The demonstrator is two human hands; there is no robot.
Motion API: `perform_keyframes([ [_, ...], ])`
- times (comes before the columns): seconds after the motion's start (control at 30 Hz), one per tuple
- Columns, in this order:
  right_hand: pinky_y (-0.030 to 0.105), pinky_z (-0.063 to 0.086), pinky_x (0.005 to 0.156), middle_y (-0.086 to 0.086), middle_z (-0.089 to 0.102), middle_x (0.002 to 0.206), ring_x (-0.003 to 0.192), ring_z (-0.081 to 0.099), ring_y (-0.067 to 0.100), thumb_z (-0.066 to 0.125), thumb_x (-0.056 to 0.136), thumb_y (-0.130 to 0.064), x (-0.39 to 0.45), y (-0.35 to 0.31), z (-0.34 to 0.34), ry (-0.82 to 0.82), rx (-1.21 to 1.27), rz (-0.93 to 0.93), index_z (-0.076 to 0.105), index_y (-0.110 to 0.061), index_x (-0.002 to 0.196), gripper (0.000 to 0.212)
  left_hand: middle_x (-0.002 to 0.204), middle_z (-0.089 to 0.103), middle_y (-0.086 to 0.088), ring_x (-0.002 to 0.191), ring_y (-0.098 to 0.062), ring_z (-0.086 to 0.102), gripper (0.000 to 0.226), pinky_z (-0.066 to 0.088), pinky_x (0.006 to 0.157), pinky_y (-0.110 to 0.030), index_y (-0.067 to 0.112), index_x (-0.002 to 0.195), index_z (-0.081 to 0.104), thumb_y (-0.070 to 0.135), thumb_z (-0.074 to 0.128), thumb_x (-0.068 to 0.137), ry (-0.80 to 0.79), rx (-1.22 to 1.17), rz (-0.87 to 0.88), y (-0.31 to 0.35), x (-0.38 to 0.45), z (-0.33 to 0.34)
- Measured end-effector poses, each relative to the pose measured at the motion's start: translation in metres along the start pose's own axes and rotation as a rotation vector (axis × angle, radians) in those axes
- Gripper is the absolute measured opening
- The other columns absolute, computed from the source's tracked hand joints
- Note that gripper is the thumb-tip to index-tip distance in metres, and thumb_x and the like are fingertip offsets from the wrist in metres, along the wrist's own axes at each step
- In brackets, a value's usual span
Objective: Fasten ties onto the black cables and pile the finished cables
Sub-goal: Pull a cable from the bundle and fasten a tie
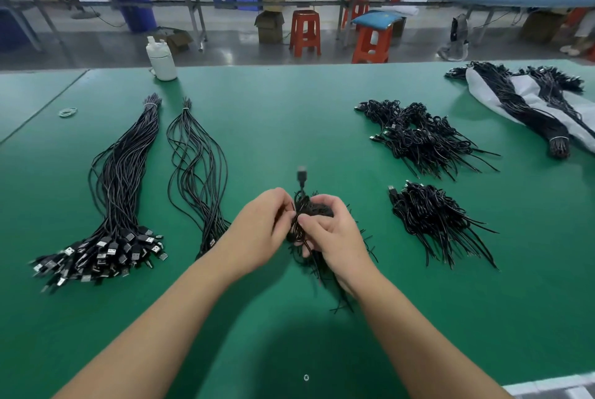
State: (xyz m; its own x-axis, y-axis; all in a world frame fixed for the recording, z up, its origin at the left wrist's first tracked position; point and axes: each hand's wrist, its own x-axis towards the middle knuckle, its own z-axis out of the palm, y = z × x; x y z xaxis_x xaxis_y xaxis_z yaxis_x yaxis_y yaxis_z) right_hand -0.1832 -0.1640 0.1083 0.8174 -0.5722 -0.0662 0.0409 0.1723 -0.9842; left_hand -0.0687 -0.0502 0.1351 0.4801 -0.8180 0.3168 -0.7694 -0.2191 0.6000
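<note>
coiled black cable [306, 211] pinched between left hand [260, 231], right hand [335, 234]

— What's the counter [280, 115] carrying on my feed?

— Green mat. On my left, two long cable bundles [119, 192], a white bottle [162, 60] at the far edge, and a rubber band [68, 112].

— And right?

— I see two piles of coiled cables [425, 137], plus a far bundle lying on a grey bag [528, 102].
</note>
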Motion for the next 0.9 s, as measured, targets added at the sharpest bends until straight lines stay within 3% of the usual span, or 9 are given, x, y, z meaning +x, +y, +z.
perform_keyframes([
  [0.13,0.031,0.043,0.048,0.018,0.049,0.066,0.048,0.053,0.019,0.051,0.101,-0.004,-0.001,0.001,-0.001,-0.035,-0.055,-0.037,0.05,-0.018,0.112,0.018,0.089,0.053,0.001,0.077,-0.015,0.045,0.002,0.032,0.069,-0.022,0.012,0.096,0.053,0.011,0.052,0.098,-0.039,0.137,0.071,-0.002,-0.001,0.003],
  [0.27,0.019,0.051,0.067,0.007,0.063,0.082,0.066,0.064,0.009,0.046,0.1,0.006,-0.003,0.001,0.002,-0.074,-0.161,-0.119,0.064,-0.019,0.113,0.034,0.082,0.052,0.007,0.073,-0.006,0.047,0.007,0.033,0.066,-0.017,0.016,0.092,0.052,0.013,0.053,0.098,-0.018,0.093,0.006,-0.004,0.001,0.0],
  [0.4,0.015,0.048,0.078,0.008,0.062,0.092,0.075,0.057,0.005,0.057,0.089,0.013,-0.003,0.0,0.004,-0.026,-0.252,-0.173,0.068,-0.021,0.116,0.044,0.071,0.053,0.013,0.067,0.004,0.05,0.013,0.034,0.06,-0.009,0.024,0.087,0.053,0.018,0.057,0.098,-0.031,-0.008,-0.099,-0.005,0.003,-0.003],
  [0.5,0.013,0.049,0.077,0.008,0.061,0.101,0.08,0.058,0.0,0.072,0.086,0.0,0.0,-0.003,0.003,0.066,-0.314,-0.248,0.075,-0.022,0.1,0.026,0.067,0.052,0.013,0.063,0.004,0.049,0.016,0.034,0.057,-0.009,0.029,0.084,0.052,0.02,0.057,0.097,-0.049,-0.033,-0.124,-0.003,0.002,-0.001],
  [0.57,0.018,0.049,0.071,-0.001,0.062,0.09,0.074,0.057,0.004,0.074,0.088,-0.013,0.001,-0.004,0.0,0.064,-0.328,-0.238,0.075,-0.022,0.081,0.012,0.068,0.052,0.013,0.065,0.004,0.049,0.021,0.035,0.059,-0.009,0.032,0.082,0.049,0.02,0.058,0.097,-0.051,-0.034,-0.114,-0.002,0.0,0.0],
  [0.67,0.02,0.035,0.053,-0.003,0.049,0.059,0.055,0.044,0.006,0.066,0.094,-0.02,0.002,-0.001,-0.005,0.07,-0.348,-0.207,0.061,-0.02,0.062,0.033,0.074,0.052,0.013,0.073,0.003,0.049,0.015,0.035,0.065,-0.01,0.024,0.085,0.051,0.017,0.058,0.096,-0.043,0.009,-0.042,0.002,-0.002,0.004],
  [0.73,0.023,0.041,0.055,0.002,0.057,0.061,0.056,0.049,0.01,0.06,0.098,-0.019,0.003,0.0,-0.007,0.085,-0.353,-0.202,0.068,-0.019,0.069,0.03,0.077,0.05,0.012,0.073,0.001,0.046,0.01,0.034,0.066,-0.013,0.017,0.088,0.052,0.013,0.057,0.096,-0.039,0.036,0.026,0.005,-0.003,0.007],
  [0.83,0.028,0.054,0.082,0.004,0.076,0.087,0.078,0.068,0.012,0.059,0.099,-0.02,0.007,0.001,-0.005,0.114,-0.348,-0.111,0.07,-0.014,0.112,0.018,0.086,0.052,0.0,0.077,-0.012,0.046,0.006,0.039,0.071,-0.027,0.01,0.093,0.054,0.012,0.052,0.098,-0.057,0.103,0.122,0.009,-0.004,0.01],
  [0.9,0.021,0.051,0.073,0.0,0.075,0.076,0.071,0.068,0.005,0.059,0.099,-0.019,0.009,0.002,-0.006,0.093,-0.288,-0.071,0.06,-0.019,0.122,0.022,0.09,0.053,-0.006,0.081,-0.023,0.051,0.011,0.044,0.075,-0.035,0.007,0.095,0.056,0.014,0.049,0.1,-0.07,0.156,0.163,0.01,-0.006,0.011],
])
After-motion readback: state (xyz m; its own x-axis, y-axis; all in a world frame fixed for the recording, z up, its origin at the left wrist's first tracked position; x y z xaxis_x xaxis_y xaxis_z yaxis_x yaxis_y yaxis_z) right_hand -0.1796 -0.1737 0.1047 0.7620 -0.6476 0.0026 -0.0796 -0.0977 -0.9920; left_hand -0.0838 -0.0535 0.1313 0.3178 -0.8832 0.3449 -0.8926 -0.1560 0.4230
